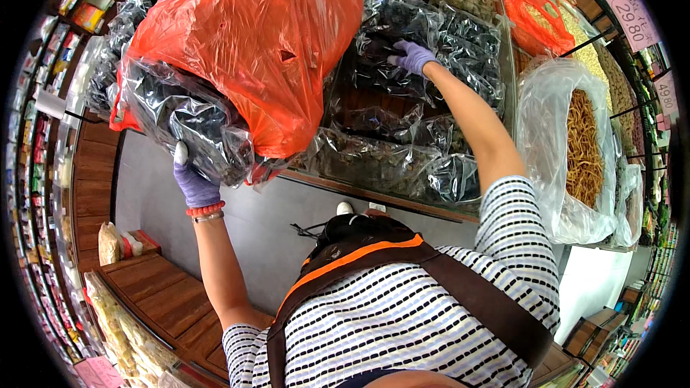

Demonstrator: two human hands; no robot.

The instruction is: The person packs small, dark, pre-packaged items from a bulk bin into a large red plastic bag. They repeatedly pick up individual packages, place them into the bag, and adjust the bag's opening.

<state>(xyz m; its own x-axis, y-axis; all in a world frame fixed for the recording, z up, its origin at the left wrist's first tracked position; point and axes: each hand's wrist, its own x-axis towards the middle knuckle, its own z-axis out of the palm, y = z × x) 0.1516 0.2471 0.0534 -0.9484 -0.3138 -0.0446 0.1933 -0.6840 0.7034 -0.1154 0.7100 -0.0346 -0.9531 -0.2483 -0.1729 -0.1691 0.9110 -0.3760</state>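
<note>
My left hand (197, 183), in a purple knit glove with pale fingertips, grips the lower edge of a clear plastic bag (188, 113) of dark dried goods. Its thumb shows against the bag, while the other fingers are hidden beneath. A large red plastic bag (259, 37) with small tears lies over and against this clear bag. Further right, my right hand (414, 58) reaches into a display bin (377, 101) and touches clear plastic bags (469, 48) of dark dried goods. Whether its fingers pinch the plastic cannot be made out.
Right of the bin stands an open clear bag (585, 145) of brown dried strands, with a red bag (539, 21) beyond it. Pink price signs (632, 17) stand on black rods around the bins. A wooden counter (156, 285) is at lower left, beside grey floor (167, 188).
</note>
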